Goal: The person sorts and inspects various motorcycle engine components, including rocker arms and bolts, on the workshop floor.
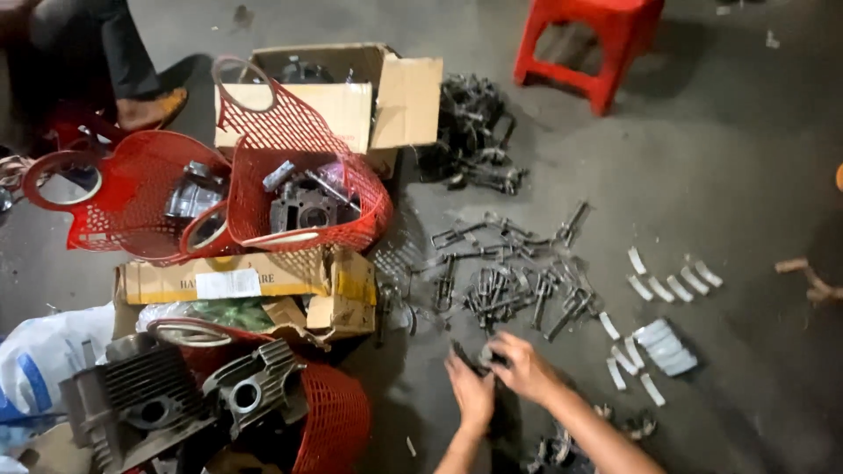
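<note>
Below centre, the left hand (pixel 471 392) and the right hand (pixel 524 367) met over a small dark metal part (pixel 468 357) just above the concrete floor (pixel 729 175). Both grips were curled partly closed on that part; how firmly each held it could not be told, since the fingers hid most of it. The part sat between the two hands, at the near edge of a loose heap of metal rods (pixel 514 276) spread on the floor.

Judged from this layout, a slip was the chief hazard: the part was small and looked greasy, so it could drop into the heap and be lost among like pieces. The pale bearing shells (pixel 669 285), laid in rows to the right, could be scattered by a forearm sweeping past.

The floor was bare, grey and stained. Red mesh baskets (pixel 303 189) holding engine cylinders (pixel 140 404) stood at left among cardboard boxes (pixel 351 88). A red stool (pixel 597 44) stood at top, and another person's leg (pixel 132 53) showed at top left.
</note>
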